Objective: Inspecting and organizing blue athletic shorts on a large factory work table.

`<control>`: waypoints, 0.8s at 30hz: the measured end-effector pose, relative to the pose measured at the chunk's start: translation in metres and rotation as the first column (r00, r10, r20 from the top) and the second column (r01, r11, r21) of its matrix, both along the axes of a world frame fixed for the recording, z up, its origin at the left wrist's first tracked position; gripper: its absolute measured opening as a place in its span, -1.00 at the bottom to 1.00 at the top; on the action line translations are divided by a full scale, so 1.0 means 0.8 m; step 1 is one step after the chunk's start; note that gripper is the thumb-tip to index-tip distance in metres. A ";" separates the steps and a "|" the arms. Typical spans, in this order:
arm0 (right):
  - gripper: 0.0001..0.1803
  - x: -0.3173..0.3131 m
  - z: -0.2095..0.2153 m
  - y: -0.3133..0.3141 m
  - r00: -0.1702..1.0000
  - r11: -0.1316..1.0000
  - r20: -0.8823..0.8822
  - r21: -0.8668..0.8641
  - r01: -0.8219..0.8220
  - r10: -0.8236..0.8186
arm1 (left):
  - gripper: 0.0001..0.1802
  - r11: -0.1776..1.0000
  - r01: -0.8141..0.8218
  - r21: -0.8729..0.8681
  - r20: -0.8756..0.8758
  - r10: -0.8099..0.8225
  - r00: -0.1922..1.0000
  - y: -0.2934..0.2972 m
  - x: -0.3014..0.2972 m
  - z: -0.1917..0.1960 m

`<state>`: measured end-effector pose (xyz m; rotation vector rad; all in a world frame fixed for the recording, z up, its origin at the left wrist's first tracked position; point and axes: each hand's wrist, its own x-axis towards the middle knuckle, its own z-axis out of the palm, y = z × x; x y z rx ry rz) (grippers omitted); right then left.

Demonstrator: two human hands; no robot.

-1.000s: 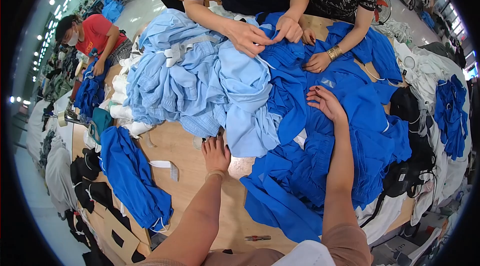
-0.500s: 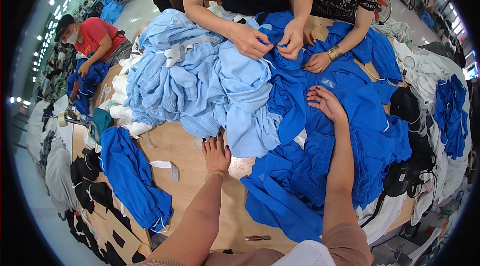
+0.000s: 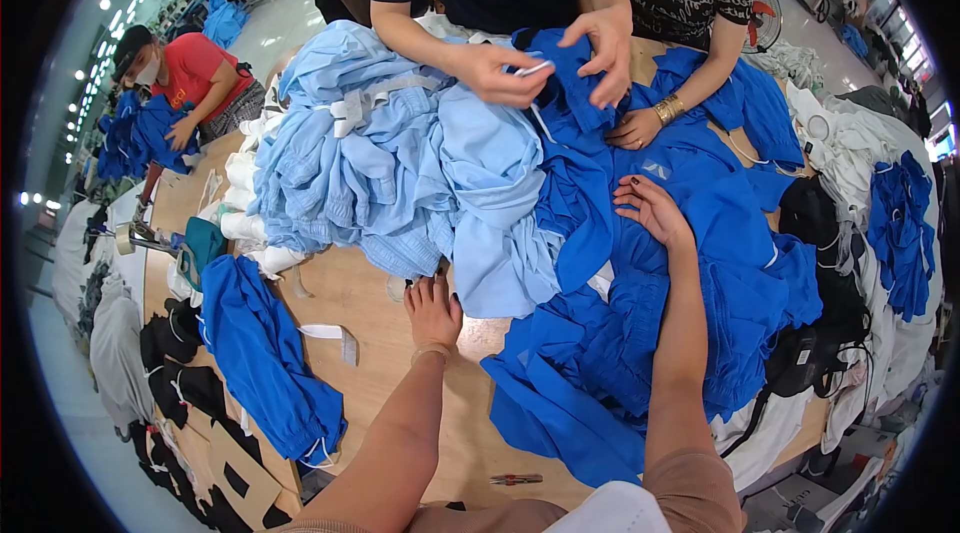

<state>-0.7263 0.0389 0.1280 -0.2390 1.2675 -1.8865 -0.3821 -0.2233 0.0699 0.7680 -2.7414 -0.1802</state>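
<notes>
Nearest, the left hand (image 3: 432, 311) lies flat on the wooden surface (image 3: 370, 333), fingers spread, its grip released, fingertips touching the edge of the light blue garment pile (image 3: 400, 163). Farther out, the right hand (image 3: 652, 208) rests open on the royal blue garment heap (image 3: 700, 303), grasping nothing. Across the surface, another person's hands (image 3: 550, 58) pinch a fold of royal blue cloth.

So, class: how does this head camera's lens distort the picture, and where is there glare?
Head view: fisheye bending curves the light wooden table edge toward a black circular rim; ceiling lamps glare white at upper left; the left hand on the wood and the right hand on the royal-blue garment pile look evenly lit and sharp.
</notes>
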 end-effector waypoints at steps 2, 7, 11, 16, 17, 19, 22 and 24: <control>-0.73 0.000 -0.001 0.000 1.000 1.000 0.012 -0.006 0.001 -0.001 | -0.48 1.000 -0.006 0.010 0.001 0.006 1.000 0.000 0.001 -0.001; -0.73 0.001 0.001 0.000 0.999 0.999 0.024 0.021 0.030 -0.031 | -0.47 1.000 -0.013 -0.010 0.002 0.013 1.000 -0.002 0.002 -0.002; -0.73 0.001 0.000 0.000 0.999 1.000 0.026 -0.001 0.027 -0.027 | -0.48 1.000 -0.006 0.020 -0.012 0.007 1.000 -0.002 0.001 -0.001; -0.73 -0.001 -0.002 0.001 1.000 1.000 0.008 0.004 0.028 -0.028 | -0.49 1.000 0.004 0.010 -0.011 -0.004 1.000 0.000 0.001 0.001; -0.73 -0.001 -0.002 0.001 0.999 1.000 0.017 -0.003 0.031 -0.031 | -0.49 1.000 -0.005 0.019 0.000 0.005 1.000 0.001 0.001 0.001; -0.73 -0.001 -0.001 0.001 1.000 0.999 0.007 -0.032 0.002 -0.001 | -0.50 1.000 0.008 0.010 -0.007 -0.008 1.000 0.000 0.000 0.000; -0.73 0.001 0.002 0.000 1.000 1.000 0.006 -0.009 0.007 -0.007 | -0.50 1.000 -0.002 0.007 -0.001 0.002 1.000 0.000 0.000 -0.001; -0.73 0.002 0.004 0.000 1.000 1.000 0.008 0.003 0.016 -0.016 | -0.50 1.000 -0.003 -0.003 -0.001 0.003 1.000 -0.001 0.000 -0.003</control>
